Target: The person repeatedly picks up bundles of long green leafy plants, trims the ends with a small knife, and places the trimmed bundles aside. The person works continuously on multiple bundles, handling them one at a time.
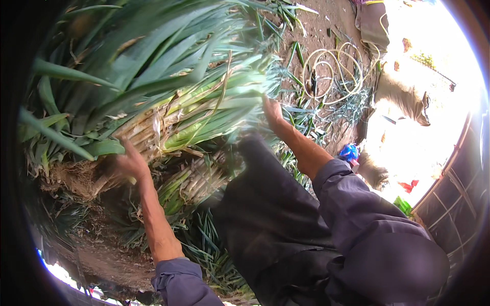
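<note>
A thick bundle of leeks or large green onions [191, 111] lies slantwise before me, pale stems to the left and green leaves to the right. My left hand [132, 160], blurred, grips the bundle at its pale lower end, close to a mass of brown roots [76, 178]. At the leafy end, my right hand [272, 111] is on the near side with its fingertips hidden among the leaves. More leafy stalks [153, 46] are heaped beyond the bundle. Below it, another bundle [199, 179] lies partly hidden by my dark-clothed leg [264, 183].
A coiled pale hose or cord [333, 72] rests on the bare soil [317, 23] at upper right, beside loose bluish netting or twine [348, 105]. Farther right are filled sacks [405, 91] in glaring light and a blue plastic item [349, 152]. Dark sheeting on a frame [457, 187] borders the right.
</note>
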Available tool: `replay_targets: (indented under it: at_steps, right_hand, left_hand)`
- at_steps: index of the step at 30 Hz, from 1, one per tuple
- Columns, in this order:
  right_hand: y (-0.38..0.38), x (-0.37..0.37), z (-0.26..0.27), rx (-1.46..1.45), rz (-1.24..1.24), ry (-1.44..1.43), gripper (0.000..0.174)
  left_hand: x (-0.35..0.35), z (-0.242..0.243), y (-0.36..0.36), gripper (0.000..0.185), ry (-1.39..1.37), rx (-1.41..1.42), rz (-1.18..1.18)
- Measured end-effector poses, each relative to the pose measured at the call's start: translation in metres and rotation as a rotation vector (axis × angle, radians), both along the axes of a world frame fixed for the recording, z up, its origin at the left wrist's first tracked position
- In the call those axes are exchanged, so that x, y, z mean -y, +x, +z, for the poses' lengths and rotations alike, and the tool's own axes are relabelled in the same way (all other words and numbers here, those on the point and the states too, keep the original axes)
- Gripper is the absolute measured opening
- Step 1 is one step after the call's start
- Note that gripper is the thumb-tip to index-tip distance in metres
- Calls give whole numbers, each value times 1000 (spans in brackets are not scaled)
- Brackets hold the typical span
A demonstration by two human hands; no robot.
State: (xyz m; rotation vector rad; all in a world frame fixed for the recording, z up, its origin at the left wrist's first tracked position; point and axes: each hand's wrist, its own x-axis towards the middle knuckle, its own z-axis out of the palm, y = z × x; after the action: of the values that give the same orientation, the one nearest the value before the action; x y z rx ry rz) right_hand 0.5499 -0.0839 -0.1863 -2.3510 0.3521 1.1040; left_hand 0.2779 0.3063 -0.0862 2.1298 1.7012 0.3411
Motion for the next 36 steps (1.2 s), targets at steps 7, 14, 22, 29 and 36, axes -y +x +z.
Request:
replay_targets:
  at_steps: [7, 14, 22, 29, 36]
  right_hand:
    - [-63, 63, 39, -91, 392, 282, 25]
    - [-118, 140, 105, -106, 164, 100, 45]
    - [-232, 286, 211, -97, 52, 113, 44]
    - [-384, 443, 264, -223, -246, 1, 51]
    - [-489, 537, 275, -88, -325, 119, 46]
  left_hand:
    - [-9, -37, -16, 71, 10, -252, 30]
    - [-20, -16, -20, 97, -298, -100, -98]
    - [93, 72, -48, 45, -289, 257, -226]
    - [297, 106, -129, 54, -1101, 58, -281]
    - [422, 144, -230, 49, -1334, -112, -225]
